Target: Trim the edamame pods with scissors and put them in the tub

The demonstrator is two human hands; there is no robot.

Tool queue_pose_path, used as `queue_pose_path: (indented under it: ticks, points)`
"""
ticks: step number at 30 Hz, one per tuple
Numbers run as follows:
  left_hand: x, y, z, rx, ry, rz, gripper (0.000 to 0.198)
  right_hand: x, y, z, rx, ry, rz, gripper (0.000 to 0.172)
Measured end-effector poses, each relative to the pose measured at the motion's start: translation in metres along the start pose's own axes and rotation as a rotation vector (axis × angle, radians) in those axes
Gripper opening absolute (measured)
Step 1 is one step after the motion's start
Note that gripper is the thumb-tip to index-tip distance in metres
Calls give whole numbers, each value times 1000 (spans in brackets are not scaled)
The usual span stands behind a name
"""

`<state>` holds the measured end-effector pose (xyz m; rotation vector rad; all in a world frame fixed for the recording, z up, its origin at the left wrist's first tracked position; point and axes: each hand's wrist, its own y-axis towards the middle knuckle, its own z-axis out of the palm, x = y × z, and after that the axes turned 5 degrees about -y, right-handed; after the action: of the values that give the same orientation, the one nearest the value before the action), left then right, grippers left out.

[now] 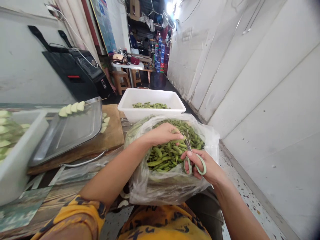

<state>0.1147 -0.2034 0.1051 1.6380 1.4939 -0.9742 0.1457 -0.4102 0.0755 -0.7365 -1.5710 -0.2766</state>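
My left hand (163, 133) is over an open clear plastic bag (160, 191) full of green edamame pods (165, 157). Its fingers pinch one edamame pod (184, 138). My right hand (208, 165) grips scissors (204, 167) by their pale green handles, thumb and fingers in and around the loops. The scissor blades point up and away from me, slightly parted, with the pinched pod right by them. Whether the blades touch the pod, I cannot tell.
Just beyond the bag stands a white plastic tub (151, 115) with some pods inside. To the left, a metal tray (75, 128) with skewered pale slices (72, 108) rests on a wooden board (113, 125), beside another white container (12, 180). A white wall (270, 110) runs along the right.
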Motion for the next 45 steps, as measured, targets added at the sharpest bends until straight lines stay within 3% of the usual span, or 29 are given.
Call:
queue_pose_path:
  ticks: [5,9,12,16,21,29,40,45]
  points:
    - [5,2,-3,39,-8,43,37,1,3,-1,12,-32,13,47]
    - [6,2,0,53,-73,13,35,-3,6,1,-65,-35,39,48]
    - [6,4,5,58,-299,-56,30,-5,6,2,-104,-14,31,47]
    - [5,8,10,-7,-685,-92,28,-5,3,2,-55,91,-49,47]
    - [2,10,11,-114,-891,-113,22,-3,-1,2,-23,137,-65,48]
    - [-1,9,13,-141,-883,-143,15,2,0,6,-51,116,-62,49]
    - [-7,3,16,-35,-811,-125,22,8,3,8,-131,112,-43,50]
    - [-9,3,11,-37,-780,-186,19,5,4,3,-175,89,-20,47]
